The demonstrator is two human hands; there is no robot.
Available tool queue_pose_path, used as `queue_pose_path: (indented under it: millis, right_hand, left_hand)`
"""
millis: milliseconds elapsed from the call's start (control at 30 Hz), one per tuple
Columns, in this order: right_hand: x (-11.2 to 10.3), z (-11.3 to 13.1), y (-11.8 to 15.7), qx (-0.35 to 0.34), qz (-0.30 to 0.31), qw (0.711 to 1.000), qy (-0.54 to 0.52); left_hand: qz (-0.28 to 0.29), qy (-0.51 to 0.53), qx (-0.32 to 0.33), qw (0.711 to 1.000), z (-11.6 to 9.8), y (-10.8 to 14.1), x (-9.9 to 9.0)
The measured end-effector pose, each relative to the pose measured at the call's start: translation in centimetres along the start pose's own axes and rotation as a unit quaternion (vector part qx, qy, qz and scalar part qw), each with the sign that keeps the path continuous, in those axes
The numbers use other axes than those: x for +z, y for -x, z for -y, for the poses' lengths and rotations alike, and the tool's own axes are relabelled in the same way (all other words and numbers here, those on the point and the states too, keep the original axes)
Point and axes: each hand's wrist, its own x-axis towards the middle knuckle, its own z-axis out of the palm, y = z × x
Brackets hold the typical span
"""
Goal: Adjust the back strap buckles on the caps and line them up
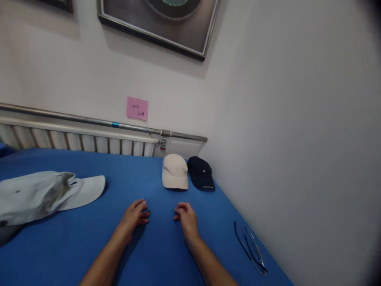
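Note:
Over the blue surface (157,246), my left hand (134,216) is empty, its fingers loosely curled and apart. My right hand (187,218) is to the right of it, fingers bent inward and apart, with nothing visible in them. Beyond my right hand, a cream cap (175,172) sits with its brim toward me. A dark navy cap (201,173) touches its right side. At the left lie light grey-white caps (38,196), partly overlapping, one brim pointing right. Neither hand touches a cap.
Glasses (251,250) lie near the right edge, beside the white wall (297,139). Along the back run a metal pipe (74,118) and a radiator (86,143). A pink note (137,108) and a framed picture (127,20) are on the wall.

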Motion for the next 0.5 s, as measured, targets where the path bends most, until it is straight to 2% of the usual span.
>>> queue_pose_path:
  millis: [167, 300, 400, 500]
  right_hand:
    - [1.1, -0.2, 3.0, 0.011, 0.073, 0.996, 0.041]
    - [3.3, -0.9, 5.0, 0.001, 0.155, 0.982, 0.112]
    - [5.3, -1.4, 6.5, 0.01, 0.2, 0.97, 0.135]
    - [7.2, -1.7, 7.5, 0.012, 0.204, 0.968, 0.143]
  left_hand:
    - [-0.029, 0.034, 0.012, 0.999, -0.3, 0.4, -0.3]
    - [-0.08, 0.066, 0.035, 0.994, -0.7, -0.3, -1.2]
    - [-0.132, 0.097, 0.057, 0.985, -1.4, -1.1, -2.8]
    - [-0.194, 0.143, 0.071, 0.968, -2.3, -1.8, -5.5]
